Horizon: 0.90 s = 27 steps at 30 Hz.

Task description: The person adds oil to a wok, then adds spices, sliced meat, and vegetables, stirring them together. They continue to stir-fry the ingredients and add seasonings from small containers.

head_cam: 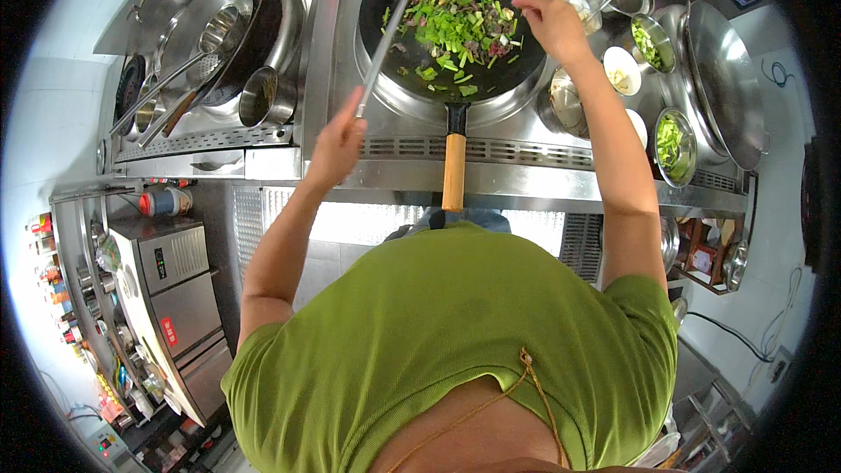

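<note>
My left hand (338,144) grips the long metal handle of a wok ladle (382,56). The ladle's head rests inside the far left of a black wok (410,82). Chopped green stems and leaves (453,26) lie in the wok, mixed with dark pieces that look like meat. Over the wok's right rim hovers my right hand (555,26), its fingers drawn near each other; whether they pinch something small is not visible. Just right of that hand stands a clear bowl (578,3) with a spoon in it. The wok's wooden handle (454,171) points toward me, untouched.
On the right are metal bowls of cut greens (670,144), a white bowl (621,72), a metal pot (568,102) and a large wok (726,85). Another wok (246,46) holding ladles and a metal cup (268,97) stand left. The counter's steel front edge (519,177) lies before me.
</note>
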### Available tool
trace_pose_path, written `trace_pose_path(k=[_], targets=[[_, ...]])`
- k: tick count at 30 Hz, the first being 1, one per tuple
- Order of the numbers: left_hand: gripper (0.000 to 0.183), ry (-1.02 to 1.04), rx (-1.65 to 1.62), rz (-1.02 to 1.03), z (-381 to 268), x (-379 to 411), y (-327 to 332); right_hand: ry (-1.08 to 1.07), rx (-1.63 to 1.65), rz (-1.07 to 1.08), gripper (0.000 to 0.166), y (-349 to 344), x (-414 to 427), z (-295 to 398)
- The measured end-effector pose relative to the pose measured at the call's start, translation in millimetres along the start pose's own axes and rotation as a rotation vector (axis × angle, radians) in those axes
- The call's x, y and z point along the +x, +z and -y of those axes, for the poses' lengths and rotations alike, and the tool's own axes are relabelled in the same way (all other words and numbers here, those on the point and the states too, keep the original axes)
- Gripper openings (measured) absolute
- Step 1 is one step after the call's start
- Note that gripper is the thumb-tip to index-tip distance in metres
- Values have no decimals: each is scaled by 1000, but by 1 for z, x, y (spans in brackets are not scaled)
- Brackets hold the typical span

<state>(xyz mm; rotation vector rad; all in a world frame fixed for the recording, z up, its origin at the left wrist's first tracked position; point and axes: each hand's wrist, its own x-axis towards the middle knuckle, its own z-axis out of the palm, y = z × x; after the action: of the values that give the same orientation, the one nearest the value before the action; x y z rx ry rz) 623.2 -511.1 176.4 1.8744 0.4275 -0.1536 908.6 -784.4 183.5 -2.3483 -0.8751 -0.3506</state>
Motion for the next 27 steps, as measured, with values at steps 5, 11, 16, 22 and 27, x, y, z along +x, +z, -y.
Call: trace_pose_path(k=[5, 11, 16, 22, 27], targets=[[50, -169, -145, 273, -19, -26, -44, 93, -72, 37, 17, -19, -15, 27], [53, -45, -225, 140, -6, 7, -28, -159, -121, -257, 14, -22, -19, 31], [52, -54, -193, 338, 5, 21, -5, -157, -164, -164, 11, -22, -19, 41], [52, 427, 942, 134, -11, -29, -91, -220, -189, -332, 13, -25, -13, 38], [53, 230, 938, 68, -20, -77, -127, -83, -158, -235, 15, -27, -13, 51]])
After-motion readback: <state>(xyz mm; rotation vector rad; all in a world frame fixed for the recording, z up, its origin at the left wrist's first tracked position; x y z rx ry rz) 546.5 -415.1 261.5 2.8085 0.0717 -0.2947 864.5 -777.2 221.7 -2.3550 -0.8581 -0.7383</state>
